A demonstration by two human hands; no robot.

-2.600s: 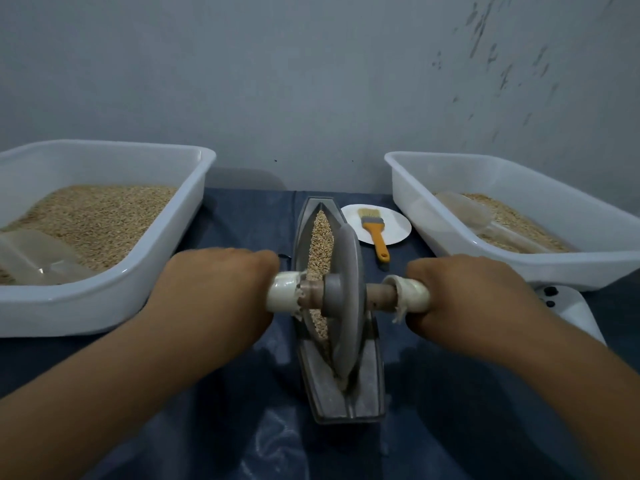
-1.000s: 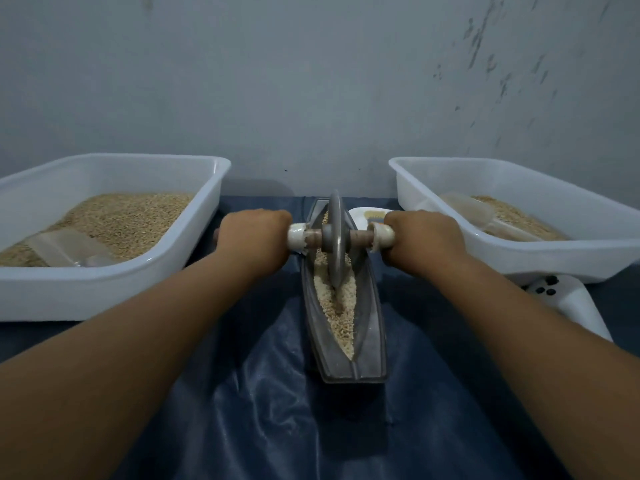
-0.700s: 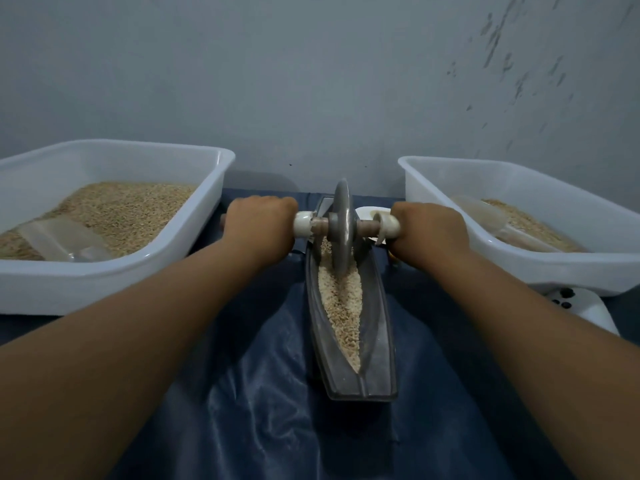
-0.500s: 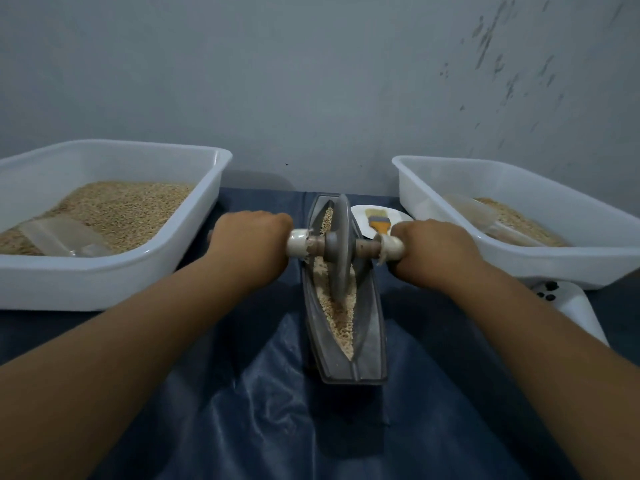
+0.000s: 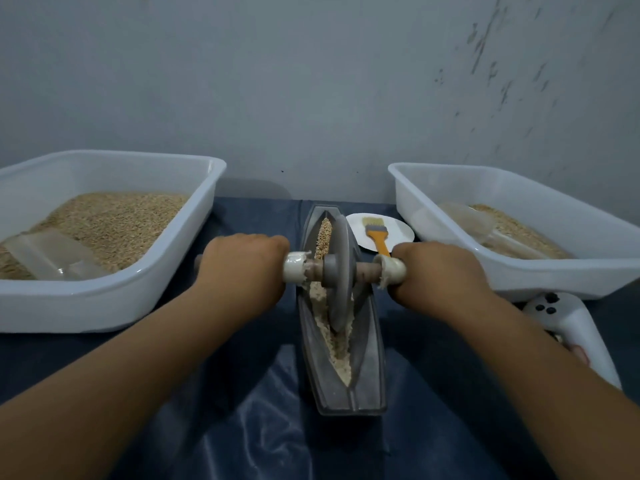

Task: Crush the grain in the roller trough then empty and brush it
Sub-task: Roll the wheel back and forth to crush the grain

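Observation:
A grey boat-shaped roller trough [image 5: 375,368] lies lengthwise on the dark blue cloth in the middle. Grain [image 5: 337,348] fills its groove, paler and broken near me, whole at the far end. A grey disc wheel [image 5: 341,271] on a wooden axle stands in the groove about mid-trough. My left hand [image 5: 246,265] grips the axle's left handle with its white end cap. My right hand [image 5: 440,271] grips the right handle. An orange-handled brush [image 5: 375,233] lies on a small white plate [image 5: 398,226] behind the trough.
A white tub [image 5: 114,299] of grain with a clear scoop [image 5: 45,254] stands at the left. Another white tub [image 5: 554,275] with grain and a clear scoop [image 5: 478,223] stands at the right. A white handheld controller [image 5: 571,327] lies at the right near edge. A grey wall rises behind.
The wheel rolled from near me to the far end of the trough, then back toward me to about mid-trough. Both hands kept their grip on the handles.

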